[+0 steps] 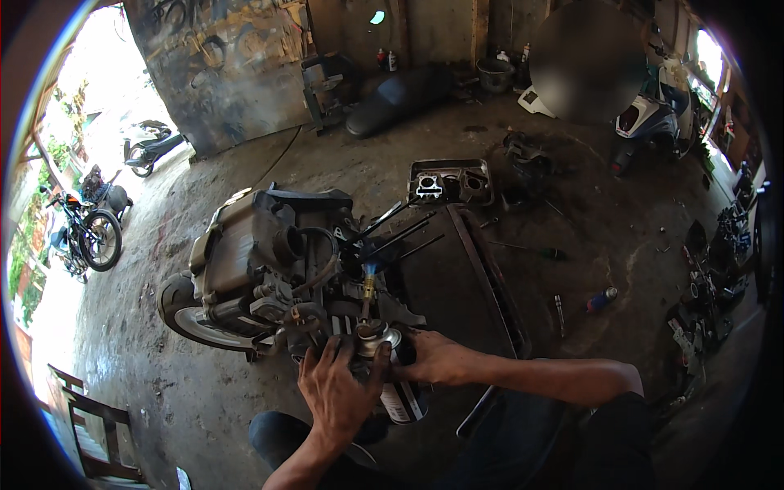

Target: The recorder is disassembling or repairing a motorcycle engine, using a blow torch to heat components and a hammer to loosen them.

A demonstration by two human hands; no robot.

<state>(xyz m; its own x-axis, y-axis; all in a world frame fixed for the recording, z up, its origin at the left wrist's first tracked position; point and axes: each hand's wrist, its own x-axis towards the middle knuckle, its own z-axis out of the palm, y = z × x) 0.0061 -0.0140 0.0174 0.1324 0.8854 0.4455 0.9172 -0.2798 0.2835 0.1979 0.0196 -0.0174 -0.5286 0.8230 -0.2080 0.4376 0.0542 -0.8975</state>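
Note:
In front of me a gas torch (369, 290) with a brass nozzle stands on a canister (400, 403), and a bluish glow shows at the nozzle's tip. The nozzle points away from me, towards the long studs (408, 241) of a scooter engine (306, 282). My right hand (437, 358) is wrapped round the canister from the right. On the other side my left hand (335, 388) closes about the torch's base, its thumb against the canister's top; some fingertips are hidden. The engine's rear wheel (192, 322) lies to the left.
Beyond the engine sits a metal tray (488, 184) with engine parts. A socket tool (559, 314) and a blue spray can (602, 300) lie on the floor at right. A wooden chair (102, 433) stands at near left, a scooter (653, 122) at far right.

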